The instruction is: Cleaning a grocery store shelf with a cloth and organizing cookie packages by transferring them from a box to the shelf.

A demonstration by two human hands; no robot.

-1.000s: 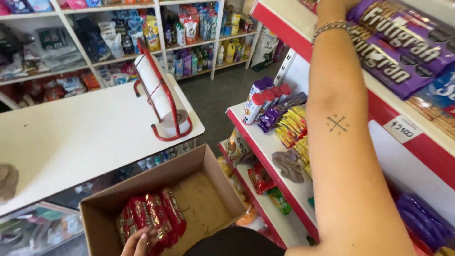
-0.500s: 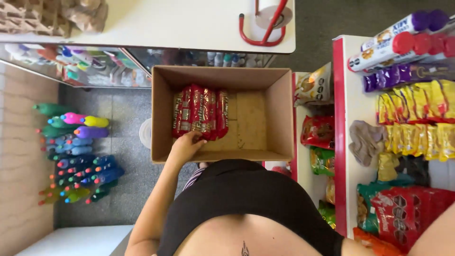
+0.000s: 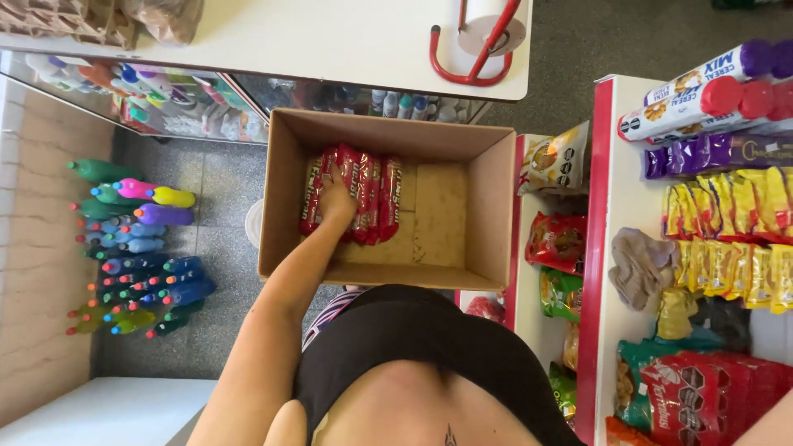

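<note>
the left hand (image 3: 337,201) reaches down into the open cardboard box (image 3: 502,206), fingers closing over the red snack packets (image 3: 372,198) stacked along its 9 o'clock wall. bare box floor lies open toward 3 o'clock, just beside the red-edged shelf (image 3: 596,248). the right hand is out of view.

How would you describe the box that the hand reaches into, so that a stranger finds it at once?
Start at the white counter; directly in front of it, left of the red-edged snack shelves, stands an open brown cardboard box. The left hand rests on the red wrapped packets filling its left part. Its right part shows bare cardboard, and it is the only box there.
</note>
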